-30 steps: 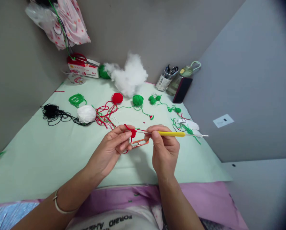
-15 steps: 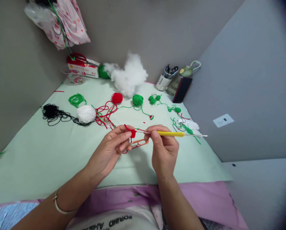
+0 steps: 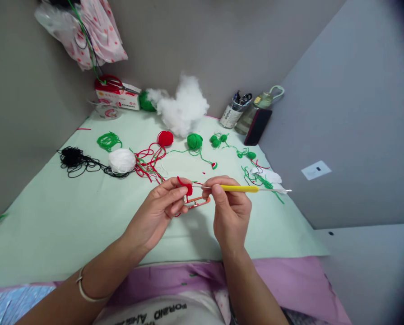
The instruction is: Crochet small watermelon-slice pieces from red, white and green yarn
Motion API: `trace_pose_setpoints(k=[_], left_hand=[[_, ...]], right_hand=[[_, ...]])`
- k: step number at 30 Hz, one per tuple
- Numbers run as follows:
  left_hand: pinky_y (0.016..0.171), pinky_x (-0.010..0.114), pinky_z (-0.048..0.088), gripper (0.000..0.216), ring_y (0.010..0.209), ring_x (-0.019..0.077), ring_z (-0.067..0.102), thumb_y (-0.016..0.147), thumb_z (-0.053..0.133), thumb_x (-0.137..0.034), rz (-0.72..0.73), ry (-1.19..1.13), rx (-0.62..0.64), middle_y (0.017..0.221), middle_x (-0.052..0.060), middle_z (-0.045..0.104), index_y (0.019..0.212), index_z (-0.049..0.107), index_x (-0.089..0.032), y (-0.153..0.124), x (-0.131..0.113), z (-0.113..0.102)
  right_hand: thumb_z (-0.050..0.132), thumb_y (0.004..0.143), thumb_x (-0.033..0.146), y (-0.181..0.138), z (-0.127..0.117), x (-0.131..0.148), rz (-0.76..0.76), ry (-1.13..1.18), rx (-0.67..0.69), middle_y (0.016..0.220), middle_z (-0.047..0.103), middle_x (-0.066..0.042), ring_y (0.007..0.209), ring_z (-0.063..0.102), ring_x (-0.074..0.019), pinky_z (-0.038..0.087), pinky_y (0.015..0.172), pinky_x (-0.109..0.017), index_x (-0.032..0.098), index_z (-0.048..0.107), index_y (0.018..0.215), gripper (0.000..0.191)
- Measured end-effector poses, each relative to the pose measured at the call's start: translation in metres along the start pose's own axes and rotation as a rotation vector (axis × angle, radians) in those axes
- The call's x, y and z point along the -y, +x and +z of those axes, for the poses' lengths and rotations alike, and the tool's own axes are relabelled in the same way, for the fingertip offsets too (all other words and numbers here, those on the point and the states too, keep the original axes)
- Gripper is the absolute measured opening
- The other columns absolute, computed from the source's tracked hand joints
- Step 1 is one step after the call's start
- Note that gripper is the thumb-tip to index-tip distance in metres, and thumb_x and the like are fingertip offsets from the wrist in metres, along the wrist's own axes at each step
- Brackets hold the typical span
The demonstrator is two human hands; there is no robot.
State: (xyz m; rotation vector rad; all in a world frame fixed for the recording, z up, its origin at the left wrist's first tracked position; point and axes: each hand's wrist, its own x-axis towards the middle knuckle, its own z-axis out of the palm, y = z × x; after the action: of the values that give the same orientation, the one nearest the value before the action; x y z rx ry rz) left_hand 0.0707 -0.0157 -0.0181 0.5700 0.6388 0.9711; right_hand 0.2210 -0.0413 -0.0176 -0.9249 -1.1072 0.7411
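Observation:
My left hand [image 3: 161,203] pinches a small red crochet piece [image 3: 189,189] between thumb and fingers, with red yarn looped about it. In my right hand [image 3: 230,210] is a crochet hook with a yellow handle [image 3: 240,188], held like a pen. Its thin metal shaft points left and its tip meets the red piece; the other metal end sticks out to the right. Below the piece, an orange-framed tool [image 3: 198,203] lies on the table, partly hidden by my fingers. A red yarn ball [image 3: 165,138] rests beyond my left hand.
White stuffing [image 3: 183,108], a green yarn ball [image 3: 194,141], a white yarn ball [image 3: 122,161] and black yarn [image 3: 71,157] lie beyond my hands. Green scraps [image 3: 264,180] are at right. Scissors [image 3: 110,83], a pen cup [image 3: 231,115], a bottle [image 3: 252,113] and a phone [image 3: 257,127] line the back.
The crochet hook has slid very slightly left with my right hand, and the red piece has shifted a little to the right. Both grips stay the same.

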Motion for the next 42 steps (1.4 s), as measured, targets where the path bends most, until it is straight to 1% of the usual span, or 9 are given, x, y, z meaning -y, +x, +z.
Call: trace_pose_setpoints(k=[8, 12, 15, 21, 26, 31, 36, 39, 42], left_hand=[[0.059, 0.017, 0.050, 0.007, 0.048, 0.0037, 0.035, 0.083, 0.083, -0.022, 0.006, 0.010, -0.012, 0.053, -0.008, 0.045, 0.087, 0.080, -0.017, 0.000, -0.001, 0.001], [0.059, 0.018, 0.051, 0.008, 0.049, 0.0042, 0.038, 0.082, 0.084, -0.022, 0.015, 0.032, -0.021, 0.054, -0.008, 0.048, 0.085, 0.079, -0.018, 0.000, -0.001, 0.002], [0.060, 0.019, 0.051, 0.008, 0.049, 0.0046, 0.039, 0.081, 0.084, -0.023, 0.019, 0.050, -0.019, 0.053, -0.008, 0.048, 0.084, 0.079, -0.018, -0.001, -0.002, 0.003], [0.058, 0.019, 0.050, 0.006, 0.049, 0.0040, 0.038, 0.082, 0.084, -0.022, 0.041, 0.056, -0.017, 0.059, -0.007, 0.049, 0.083, 0.079, -0.018, 0.001, -0.003, 0.003], [0.059, 0.019, 0.050, 0.004, 0.049, 0.0036, 0.038, 0.083, 0.082, -0.021, 0.045, 0.063, -0.019, 0.063, -0.006, 0.051, 0.084, 0.079, -0.019, 0.001, -0.002, 0.002], [0.060, 0.019, 0.050, 0.007, 0.049, 0.0048, 0.039, 0.082, 0.083, -0.023, 0.036, 0.079, -0.019, 0.056, -0.007, 0.048, 0.083, 0.078, -0.018, 0.000, -0.002, 0.003], [0.061, 0.019, 0.050, 0.011, 0.049, 0.0049, 0.040, 0.081, 0.084, -0.024, 0.050, 0.108, -0.028, 0.054, -0.008, 0.049, 0.082, 0.076, -0.017, -0.001, -0.003, 0.006], [0.061, 0.020, 0.049, 0.014, 0.049, 0.0056, 0.039, 0.082, 0.084, -0.025, 0.047, 0.116, -0.023, 0.051, -0.009, 0.047, 0.089, 0.076, -0.018, -0.003, -0.004, 0.007], [0.062, 0.023, 0.050, 0.029, 0.050, 0.0071, 0.043, 0.082, 0.084, -0.026, 0.051, 0.140, -0.040, 0.053, -0.010, 0.049, 0.108, 0.075, -0.018, -0.004, -0.004, 0.006]], right_hand=[[0.067, 0.099, 0.025, 0.000, 0.002, 0.000, -0.025, -0.042, 0.006, 0.088, 0.069, 0.000, 0.072, 0.065, -0.0119, 0.054, 0.066, -0.027, 0.023, 0.076, 0.092, 0.011], [0.066, 0.099, 0.023, -0.001, 0.003, 0.003, -0.077, -0.134, 0.030, 0.087, 0.069, 0.000, 0.073, 0.064, -0.0125, 0.052, 0.068, -0.028, 0.024, 0.076, 0.093, 0.012], [0.065, 0.100, 0.022, -0.001, 0.004, 0.004, -0.117, -0.191, 0.034, 0.087, 0.070, 0.000, 0.075, 0.064, -0.0133, 0.052, 0.069, -0.029, 0.024, 0.075, 0.093, 0.012], [0.065, 0.099, 0.022, -0.001, 0.004, 0.004, -0.097, -0.132, 0.009, 0.087, 0.069, 0.000, 0.073, 0.064, -0.0127, 0.053, 0.067, -0.029, 0.024, 0.075, 0.093, 0.013], [0.065, 0.099, 0.021, 0.000, 0.003, 0.002, -0.095, -0.130, 0.004, 0.087, 0.069, 0.000, 0.073, 0.064, -0.0132, 0.053, 0.067, -0.029, 0.024, 0.075, 0.094, 0.012], [0.065, 0.099, 0.022, -0.001, 0.005, 0.003, -0.116, -0.175, 0.009, 0.086, 0.070, 0.000, 0.074, 0.064, -0.0141, 0.052, 0.068, -0.031, 0.024, 0.075, 0.093, 0.012], [0.066, 0.098, 0.021, -0.001, 0.006, 0.002, -0.143, -0.220, 0.026, 0.085, 0.071, 0.000, 0.077, 0.065, -0.0151, 0.052, 0.072, -0.032, 0.024, 0.077, 0.092, 0.012], [0.070, 0.096, 0.023, 0.001, 0.003, -0.002, -0.088, -0.145, 0.044, 0.083, 0.070, 0.000, 0.074, 0.064, -0.0137, 0.052, 0.070, -0.030, 0.025, 0.079, 0.093, 0.010], [0.072, 0.095, 0.031, 0.002, 0.000, -0.006, 0.083, 0.013, 0.102, 0.084, 0.070, 0.001, 0.068, 0.064, -0.0127, 0.054, 0.066, -0.029, 0.027, 0.078, 0.097, 0.008]])
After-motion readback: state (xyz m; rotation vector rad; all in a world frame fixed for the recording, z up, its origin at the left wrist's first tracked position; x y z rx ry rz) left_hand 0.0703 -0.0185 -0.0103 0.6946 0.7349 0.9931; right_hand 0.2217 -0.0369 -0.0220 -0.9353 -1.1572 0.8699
